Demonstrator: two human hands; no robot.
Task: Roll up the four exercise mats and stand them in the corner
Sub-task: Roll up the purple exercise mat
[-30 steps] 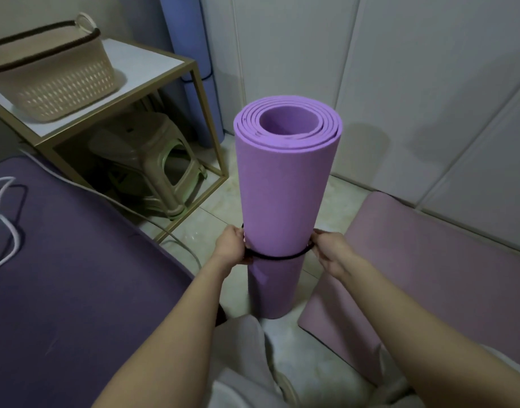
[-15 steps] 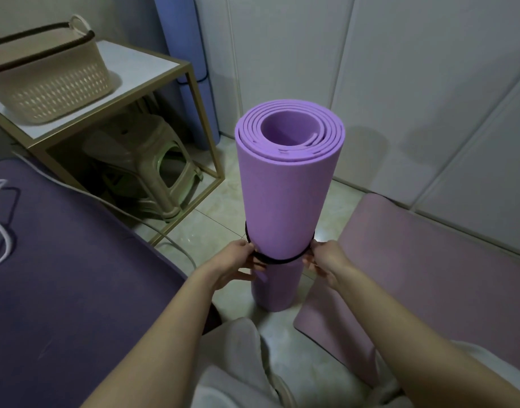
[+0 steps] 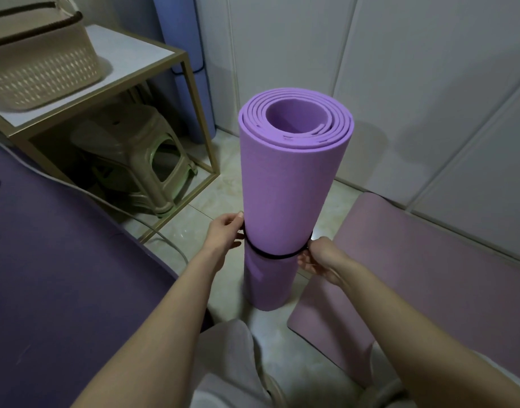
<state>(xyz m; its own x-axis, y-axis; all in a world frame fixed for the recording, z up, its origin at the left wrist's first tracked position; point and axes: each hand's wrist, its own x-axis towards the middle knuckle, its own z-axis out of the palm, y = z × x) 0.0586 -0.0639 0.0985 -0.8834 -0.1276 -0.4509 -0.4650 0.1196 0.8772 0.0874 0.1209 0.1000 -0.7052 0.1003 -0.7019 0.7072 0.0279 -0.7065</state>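
A: Where is the rolled light-purple foam exercise mat (image 3: 294,187)?

B: It stands upright on the pale tiled floor (image 3: 338,201), open spiral end facing up. A thin black elastic band (image 3: 278,256) circles it below its middle.

A: And the hands?

B: The left hand (image 3: 225,232) is at the roll's left edge, with thumb and fingers curled in on the band. The right hand (image 3: 317,257) pinches the same band at the roll's right edge. The roll partly hides the fingertips on both sides, so it is hard to make out how much band each hand has hold of.

A: What lies around the roll?

B: Left of it is a flat dark-purple mat (image 3: 61,275), cut off by the frame edge, with a white cable (image 3: 172,244) running along its border. Right of the roll is a flat dusty-pink mat (image 3: 414,275), its far end out of view. Behind the roll to the left, a blue rolled mat (image 3: 188,54) stands against the white wall panels (image 3: 414,83). Its top is cut off.

A: Anything in front of the blue one?

B: A gold-framed side table with a white top (image 3: 126,57) overlaps it. A beige perforated plastic basket (image 3: 38,69) sits on top, partly out of frame. A beige plastic stool (image 3: 135,160) stands underneath in shadow.
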